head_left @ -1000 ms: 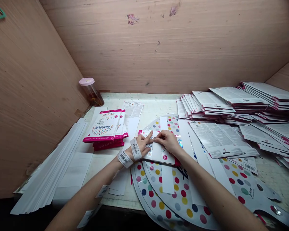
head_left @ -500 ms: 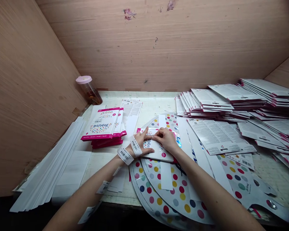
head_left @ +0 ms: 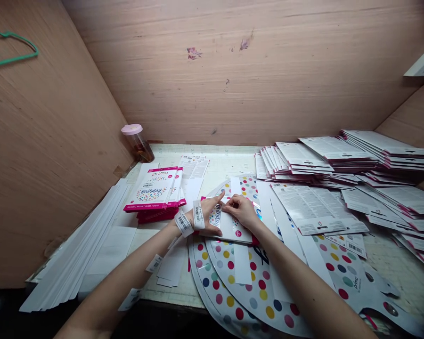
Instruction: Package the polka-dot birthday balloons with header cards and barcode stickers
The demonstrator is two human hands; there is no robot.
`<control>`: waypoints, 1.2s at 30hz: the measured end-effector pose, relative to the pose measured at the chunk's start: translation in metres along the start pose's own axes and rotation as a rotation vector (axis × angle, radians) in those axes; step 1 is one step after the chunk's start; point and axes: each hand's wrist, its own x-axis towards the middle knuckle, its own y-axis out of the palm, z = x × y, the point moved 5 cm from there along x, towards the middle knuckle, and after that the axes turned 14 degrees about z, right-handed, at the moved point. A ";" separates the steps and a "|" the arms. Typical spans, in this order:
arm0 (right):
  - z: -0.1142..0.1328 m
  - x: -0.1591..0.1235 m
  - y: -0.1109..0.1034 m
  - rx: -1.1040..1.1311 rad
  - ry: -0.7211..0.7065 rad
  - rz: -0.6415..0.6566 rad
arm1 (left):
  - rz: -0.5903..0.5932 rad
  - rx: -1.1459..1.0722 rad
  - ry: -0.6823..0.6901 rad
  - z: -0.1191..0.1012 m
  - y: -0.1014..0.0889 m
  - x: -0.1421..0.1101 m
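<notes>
On dotted balloons (head_left: 257, 294), left hand (head_left: 207, 215) and right hand (head_left: 243, 211) splay on card (head_left: 229, 228).

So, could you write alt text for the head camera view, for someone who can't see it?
A left hand and right hand rest on a white birthday balloon pack on polka-dot sheets, beside stacked pink-edged packs and printed cards.

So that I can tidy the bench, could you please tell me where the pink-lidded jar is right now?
In the head view, the pink-lidded jar stands at the far left of the table, against the wooden back wall, just behind the stack of Prima birthday balloon packs.
</notes>
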 end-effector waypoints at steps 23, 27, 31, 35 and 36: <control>-0.009 0.001 0.003 -0.036 0.039 -0.053 | -0.136 -0.074 -0.171 -0.002 0.007 0.008; 0.020 0.007 -0.001 -0.057 -0.024 -0.083 | -0.173 -0.077 -0.213 -0.004 0.005 0.011; 0.060 0.023 0.010 -0.047 -0.113 0.079 | -0.169 -0.080 -0.250 -0.002 0.008 0.011; 0.077 0.022 0.017 -0.002 -0.151 0.242 | -0.138 -0.071 -0.235 0.001 0.012 0.013; 0.077 0.019 0.017 0.011 -0.161 0.264 | -0.135 -0.070 -0.224 0.002 0.013 0.014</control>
